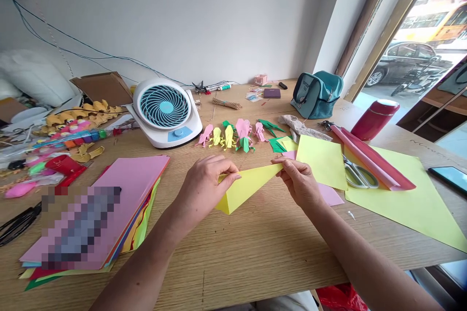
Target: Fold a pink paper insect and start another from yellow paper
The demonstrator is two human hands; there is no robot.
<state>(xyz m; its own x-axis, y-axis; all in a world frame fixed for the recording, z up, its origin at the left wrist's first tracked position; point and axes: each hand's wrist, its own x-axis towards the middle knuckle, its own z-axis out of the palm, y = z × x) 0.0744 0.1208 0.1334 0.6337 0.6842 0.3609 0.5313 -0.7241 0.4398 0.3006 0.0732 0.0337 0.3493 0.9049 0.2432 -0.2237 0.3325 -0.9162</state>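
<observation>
A folded piece of yellow paper (245, 188) is held up above the wooden table between both hands. My left hand (206, 187) pinches its upper left part between thumb and fingers. At the paper's pointed right corner, my right hand (297, 178) is closed in a pinch. Behind the hands stand small folded paper figures in pink (243, 128), yellow (229, 137) and green (245, 144). Next to my right hand lies a yellow sheet (321, 160), with scissors (359, 175) beside it.
A stack of coloured paper (133, 180) lies at the left, a white fan (164, 107) behind it. A large yellow sheet (404, 199), rolled pink and red paper (375, 160), a red bottle (375, 119) and a phone (450, 179) are at the right. A teal bag (317, 95) stands farther back.
</observation>
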